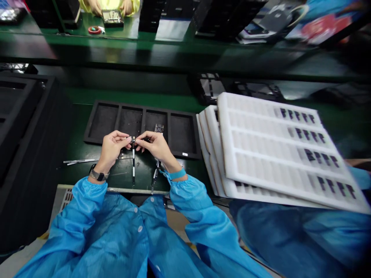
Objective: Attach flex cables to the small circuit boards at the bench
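Note:
My left hand and my right hand meet in front of the black tray, thumbs and fingertips pinched together. Between them is the top end of a thin flex cable, black with white sections, which hangs down toward the table edge. Fingers partly cover the small connector end. Past my right hand, a small circuit board shows against the tray. A second flex cable lies below my right wrist. Left of my left wrist, thin light strips rest on the green table.
The black compartment tray lies behind my hands. White foam trays holding small black parts are stacked at right. Black foam trays rise at left. Across the shelf, a person's hands hold a device near a red ring.

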The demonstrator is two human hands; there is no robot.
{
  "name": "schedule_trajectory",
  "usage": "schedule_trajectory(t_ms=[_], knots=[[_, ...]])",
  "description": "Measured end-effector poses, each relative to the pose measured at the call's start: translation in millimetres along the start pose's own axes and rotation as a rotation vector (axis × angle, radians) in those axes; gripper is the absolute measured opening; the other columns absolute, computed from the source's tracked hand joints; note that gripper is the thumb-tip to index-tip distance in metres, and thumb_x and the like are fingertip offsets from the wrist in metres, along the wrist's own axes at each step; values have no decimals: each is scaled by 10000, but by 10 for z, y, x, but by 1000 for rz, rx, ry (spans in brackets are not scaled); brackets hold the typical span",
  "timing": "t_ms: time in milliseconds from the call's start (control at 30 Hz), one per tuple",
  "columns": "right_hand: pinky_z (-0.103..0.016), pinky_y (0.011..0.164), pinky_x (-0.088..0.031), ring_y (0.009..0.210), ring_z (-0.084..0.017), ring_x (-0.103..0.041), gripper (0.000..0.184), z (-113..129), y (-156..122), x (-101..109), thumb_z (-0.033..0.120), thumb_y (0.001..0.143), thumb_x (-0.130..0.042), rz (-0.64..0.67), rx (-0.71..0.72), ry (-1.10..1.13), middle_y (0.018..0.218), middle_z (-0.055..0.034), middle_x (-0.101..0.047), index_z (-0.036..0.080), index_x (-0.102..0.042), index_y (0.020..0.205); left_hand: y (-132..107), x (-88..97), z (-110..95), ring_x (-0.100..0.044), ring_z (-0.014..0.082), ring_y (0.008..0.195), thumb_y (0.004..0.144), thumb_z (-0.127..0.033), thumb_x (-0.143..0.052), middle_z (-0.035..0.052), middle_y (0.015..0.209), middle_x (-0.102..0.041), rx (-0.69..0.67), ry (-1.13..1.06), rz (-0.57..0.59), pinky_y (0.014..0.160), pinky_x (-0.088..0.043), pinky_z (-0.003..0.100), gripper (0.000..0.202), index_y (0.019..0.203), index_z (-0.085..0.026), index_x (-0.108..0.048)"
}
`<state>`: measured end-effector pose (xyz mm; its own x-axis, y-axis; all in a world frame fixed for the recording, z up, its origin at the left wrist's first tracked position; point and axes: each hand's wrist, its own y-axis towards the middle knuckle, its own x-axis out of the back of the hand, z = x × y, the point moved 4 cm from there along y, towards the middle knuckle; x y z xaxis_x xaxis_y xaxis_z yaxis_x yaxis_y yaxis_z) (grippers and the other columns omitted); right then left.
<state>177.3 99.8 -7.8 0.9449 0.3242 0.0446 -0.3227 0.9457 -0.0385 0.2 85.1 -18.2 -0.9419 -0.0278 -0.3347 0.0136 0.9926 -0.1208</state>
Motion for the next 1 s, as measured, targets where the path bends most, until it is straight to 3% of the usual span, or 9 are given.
schedule_trajectory(t_ms=[133,367,467,533,633,733,833,1000], knots=[[-272,554,-540,655,-184,-713,476,23,7,19,620,752,-909,-109,62,-26,726,-38,-738,184,-740,839,18,-14,-65,-696,157,588,603,-392,-999,35,665,-730,-13,-7,-14,603,-572,270,454,839,-130,-714],[-292,659,-482,670,-151,-574,438,40,50,66,616,869,-790,-313,208,-230,717,0,-652,200,-680,791,125,-93,-127,-705,164,607,632,-315,-972,56,674,-742,-19,-17,9,605,-579,273,366,814,-122,-719],[-291,671,-446,651,-137,-511,482,62,58,178,613,882,-770,-408,240,-268,665,25,-569,208,-584,698,227,-61,-203,-700,165,594,623,-286,-966,68,675,-744,-44,-37,-7,588,-574,269,354,807,-114,-717],[-288,647,-429,615,-131,-478,448,93,95,300,571,903,-755,-424,224,-270,629,36,-538,207,-595,696,315,25,-287,-705,165,605,620,-281,-960,73,694,-750,-81,-66,-51,585,-573,263,349,813,-112,-723],[-286,677,-458,645,-145,-538,247,204,249,427,430,901,-752,-339,251,-326,672,25,-620,190,-737,844,427,206,-416,-711,156,631,612,-261,-947,61,739,-759,-130,-153,-119,590,-574,249,343,851,-119,-745],[-288,764,-497,771,-174,-658,99,336,498,375,258,885,-728,-237,296,-481,817,-24,-748,178,-787,883,469,364,-479,-696,141,625,588,-223,-931,49,758,-755,-135,-246,-166,592,-577,244,345,870,-118,-763],[-273,793,-484,840,-182,-698,101,385,797,210,122,885,-694,-152,252,-688,880,-46,-781,164,-779,850,478,484,-478,-692,143,632,582,-200,-922,49,761,-755,-136,-291,-207,601,-587,244,323,853,-114,-770],[-266,778,-430,880,-181,-674,73,308,1131,59,88,895,-751,39,187,-1035,971,-47,-757,161,-756,897,554,608,-432,-700,143,680,614,-146,-900,37,773,-756,-144,-306,-217,654,-615,230,264,852,-134,-785]])
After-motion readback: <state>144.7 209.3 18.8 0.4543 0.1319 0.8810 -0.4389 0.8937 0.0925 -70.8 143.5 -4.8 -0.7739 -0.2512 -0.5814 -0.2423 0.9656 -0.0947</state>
